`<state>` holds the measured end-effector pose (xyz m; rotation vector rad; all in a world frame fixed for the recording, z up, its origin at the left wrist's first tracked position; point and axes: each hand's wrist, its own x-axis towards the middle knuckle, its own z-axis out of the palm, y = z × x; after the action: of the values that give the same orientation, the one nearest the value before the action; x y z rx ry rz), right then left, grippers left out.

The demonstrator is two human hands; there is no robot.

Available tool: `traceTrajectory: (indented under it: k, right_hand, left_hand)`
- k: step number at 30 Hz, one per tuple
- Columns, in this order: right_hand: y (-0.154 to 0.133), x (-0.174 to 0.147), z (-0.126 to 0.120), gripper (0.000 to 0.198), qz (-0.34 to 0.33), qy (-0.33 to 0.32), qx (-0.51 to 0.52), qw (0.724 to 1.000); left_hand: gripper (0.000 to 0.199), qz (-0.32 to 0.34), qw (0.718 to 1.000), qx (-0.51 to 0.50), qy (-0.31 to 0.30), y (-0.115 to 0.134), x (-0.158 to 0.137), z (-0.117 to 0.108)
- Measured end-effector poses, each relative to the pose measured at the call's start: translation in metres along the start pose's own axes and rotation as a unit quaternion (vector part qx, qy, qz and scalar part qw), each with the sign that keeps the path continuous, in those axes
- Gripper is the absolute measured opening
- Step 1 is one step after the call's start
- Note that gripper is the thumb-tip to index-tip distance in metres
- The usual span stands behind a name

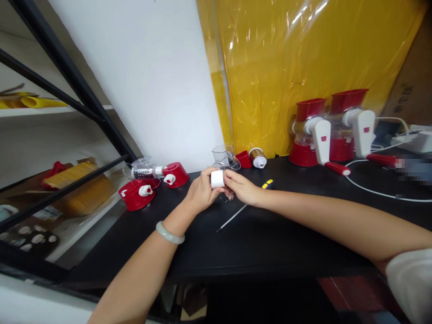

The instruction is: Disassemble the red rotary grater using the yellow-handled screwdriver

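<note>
Both hands meet out over the black tabletop (276, 238), and here's the focus: a white cylindrical part (217, 179), pinched between them in mid-view. The left hand (201, 191) has its fingers curled around the near side, a pale bangle (169, 233) circling that wrist; the right hand (241, 186) grips the other side with thumb and fingers. Just below the right forearm lies a screwdriver (232, 218), its shaft pointing toward the near edge, its yellow-and-black handle showing beyond the arm (tiny bits by the hands are too small to name). Behind, a clear plastic hopper (221, 154), a red block (244, 159) and a metal grater drum (258, 158)! Off left, 2 red bases with white knobs (137, 194); over on the right, 2 hand-cranked rotary graters (308, 153) stand upright, side by side.
</note>
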<state>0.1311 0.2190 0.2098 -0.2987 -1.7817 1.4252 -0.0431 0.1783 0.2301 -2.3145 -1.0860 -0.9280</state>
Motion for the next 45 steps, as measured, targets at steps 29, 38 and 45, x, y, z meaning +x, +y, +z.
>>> traceTrajectory:
  k: [29,38,45]
  right_hand:
    - [-0.014,-0.01,0.016,0.04,-0.073,0.049,-0.033,0.996]
    - [-0.018,-0.01,0.013,0.041,-0.108,0.041,-0.061,0.991]
    - [-0.021,-0.009,0.014,0.041,-0.118,0.05,-0.07,0.989]
  left_hand:
    - [0.071,0.015,0.999,0.04,0.011,0.0,0.013,-0.017]
    - [0.066,0.079,0.994,0.033,0.063,-0.003,0.01,-0.018]
    - [0.071,0.062,0.995,0.049,0.059,-0.005,0.008,-0.025]
